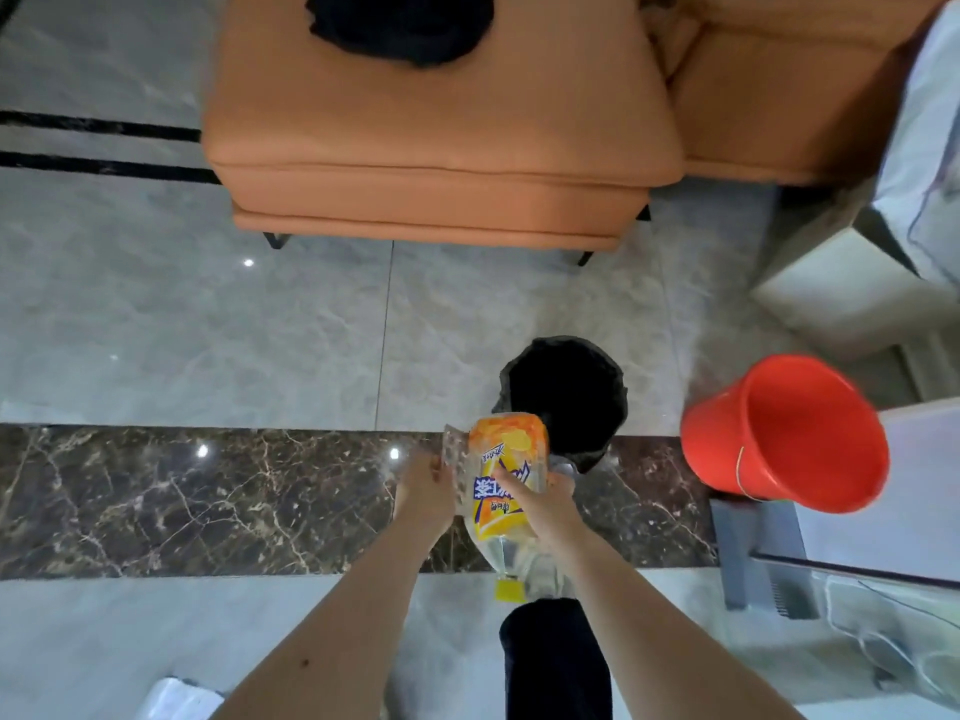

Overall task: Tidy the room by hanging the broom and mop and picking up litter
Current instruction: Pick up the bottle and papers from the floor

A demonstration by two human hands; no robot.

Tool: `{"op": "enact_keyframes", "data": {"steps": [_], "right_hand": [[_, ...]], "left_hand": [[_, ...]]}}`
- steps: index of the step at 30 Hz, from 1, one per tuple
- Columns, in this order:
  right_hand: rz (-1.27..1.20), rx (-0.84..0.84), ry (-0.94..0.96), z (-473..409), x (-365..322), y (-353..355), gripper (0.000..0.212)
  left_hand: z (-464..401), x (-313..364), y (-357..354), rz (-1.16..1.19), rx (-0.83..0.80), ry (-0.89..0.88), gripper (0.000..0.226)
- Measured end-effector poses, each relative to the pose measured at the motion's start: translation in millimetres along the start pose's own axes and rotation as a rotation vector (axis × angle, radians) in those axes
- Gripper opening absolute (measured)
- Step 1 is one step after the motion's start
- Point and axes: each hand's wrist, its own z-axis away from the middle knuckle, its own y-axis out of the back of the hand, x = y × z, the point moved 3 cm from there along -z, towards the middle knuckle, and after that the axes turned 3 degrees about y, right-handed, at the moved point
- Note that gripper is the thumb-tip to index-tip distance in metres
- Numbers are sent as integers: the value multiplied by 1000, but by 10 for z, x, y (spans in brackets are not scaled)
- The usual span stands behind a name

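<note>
An empty clear plastic bottle [506,485] with an orange and yellow label lies across my hands, its yellow cap pointing back at me. My right hand [545,504] grips the bottle around its middle. My left hand [423,491] pinches a flat, clear, patterned piece of packaging [453,459] against the bottle's left side. Both are held just in front of a small bin with a black liner [563,392], which stands open on the floor. No broom or mop is in view.
A red bucket [789,433] stands right of the bin. An orange sofa [441,148] with a black cloth [402,23] fills the far side. A white stool [841,298] and white furniture [883,511] line the right. Something white [176,698] lies on the floor at bottom left.
</note>
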Motion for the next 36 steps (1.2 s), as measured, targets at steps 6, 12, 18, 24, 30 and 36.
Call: {"op": "enact_keyframes", "data": {"steps": [6,12,18,24,30,36], "right_hand": [[20,41,-127,-706,-138,793,100],[121,-32,-313,-1381,-298,1262,107],[105,-49,-349,-1782,-408,1246,72],[178,-24,-304,-1874,-447,1095,56],[282,-51,-268,-1744,-538,767,43],[387,-120,-176,-1502,-735,121,43]], "left_hand": [[-369,602,-853,18,-40,58,22],[-773,977,-1479,38,-123,150,24],[-1206,900,-1720,167,-177,273,33],[-1286,889,-1646,221,-210,320,40],[-1181,862,-1291,203,-225,314,40],[-1115,631,-652,263,-160,347,37]]}}
